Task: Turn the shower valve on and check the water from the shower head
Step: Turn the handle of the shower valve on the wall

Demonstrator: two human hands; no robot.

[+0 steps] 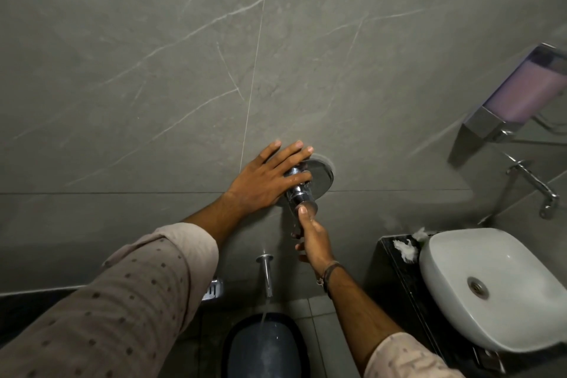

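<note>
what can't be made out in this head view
Shower head: outside the head view, so its water can't be checked.
Chrome shower valve handle: half covered by left hand and right hand; setting unreadable.
Purple soap dispenser: cut off by right edge.
Dark blue bucket: cut off by bottom edge.

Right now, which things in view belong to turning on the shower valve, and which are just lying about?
Job in hand: shower valve handle; left hand resting on it; right hand, thumb on its end; spout below, running water into the bucket.
Lying about: washbasin; soap dispenser; wall tap; tissue on the counter.
</note>
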